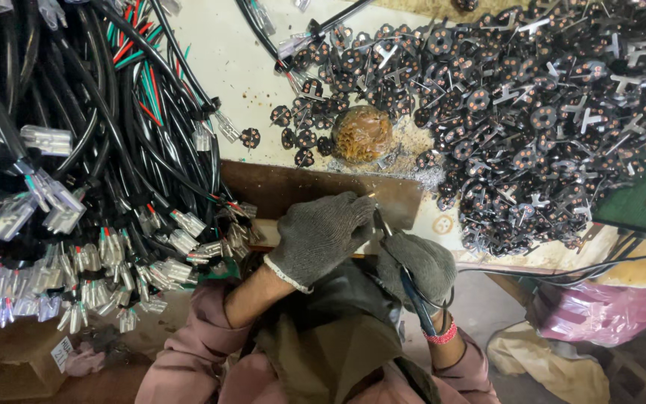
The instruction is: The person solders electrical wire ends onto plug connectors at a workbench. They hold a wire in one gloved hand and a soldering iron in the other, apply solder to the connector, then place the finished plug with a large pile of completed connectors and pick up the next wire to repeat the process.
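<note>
- Workshop setting seen from the head camera: a cream-coloured counter [226, 60], stained and dusted with metal filings, with a brown board [293, 187] along its near edge.
- Left hand [321, 233], in a grey knit glove, is curled shut and rests on the board; whatever it pinches is hidden by the glove.
- Right hand [419, 268], also gloved in grey, is closed round a blue-handled soldering iron [405, 277], whose thin tip points up toward the left hand's fingers, just beside them.
- A brown brass-wool tip cleaner [362, 133] sits on the counter just beyond the board.
- To the right spreads a large heap of black round plug inserts with copper pins [532, 112].
- To the left hang bundles of black cables with clear plastic connectors [76, 209].
</note>
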Demonstrator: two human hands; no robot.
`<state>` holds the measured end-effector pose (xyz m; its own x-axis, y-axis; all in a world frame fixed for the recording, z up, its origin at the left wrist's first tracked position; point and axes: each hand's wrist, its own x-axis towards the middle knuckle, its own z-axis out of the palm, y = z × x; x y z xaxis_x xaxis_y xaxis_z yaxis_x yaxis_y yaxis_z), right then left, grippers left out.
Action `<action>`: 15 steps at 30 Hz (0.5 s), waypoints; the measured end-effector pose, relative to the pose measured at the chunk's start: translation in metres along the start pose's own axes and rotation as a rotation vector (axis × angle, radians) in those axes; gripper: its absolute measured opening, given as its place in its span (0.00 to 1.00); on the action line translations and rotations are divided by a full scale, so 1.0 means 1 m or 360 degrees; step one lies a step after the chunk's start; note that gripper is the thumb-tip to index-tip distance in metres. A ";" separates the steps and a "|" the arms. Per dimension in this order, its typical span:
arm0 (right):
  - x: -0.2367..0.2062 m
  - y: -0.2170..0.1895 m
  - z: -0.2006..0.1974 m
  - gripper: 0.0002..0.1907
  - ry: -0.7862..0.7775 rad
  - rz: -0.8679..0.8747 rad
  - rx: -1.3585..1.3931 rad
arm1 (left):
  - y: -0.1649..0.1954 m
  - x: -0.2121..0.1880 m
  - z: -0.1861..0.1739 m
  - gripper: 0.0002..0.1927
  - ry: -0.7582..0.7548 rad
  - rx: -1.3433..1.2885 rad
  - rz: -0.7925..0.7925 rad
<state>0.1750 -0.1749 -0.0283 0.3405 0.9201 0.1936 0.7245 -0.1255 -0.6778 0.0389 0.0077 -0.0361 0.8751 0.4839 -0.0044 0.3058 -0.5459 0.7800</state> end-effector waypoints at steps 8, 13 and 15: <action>0.001 -0.001 0.000 0.18 0.0067 -0.0015 0.0070 | 0.002 0.001 -0.004 0.08 -0.0050 -0.0043 -0.0014; -0.002 0.002 -0.002 0.17 0.0023 0.0072 0.0021 | 0.002 0.001 -0.004 0.11 -0.0069 -0.0027 -0.0025; -0.003 0.003 0.000 0.18 0.0025 -0.0002 0.0115 | 0.002 0.001 -0.004 0.12 -0.0074 -0.0017 -0.0023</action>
<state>0.1761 -0.1781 -0.0308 0.3496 0.9142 0.2052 0.6800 -0.0969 -0.7268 0.0385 0.0100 -0.0320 0.8872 0.4592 -0.0444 0.3146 -0.5320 0.7861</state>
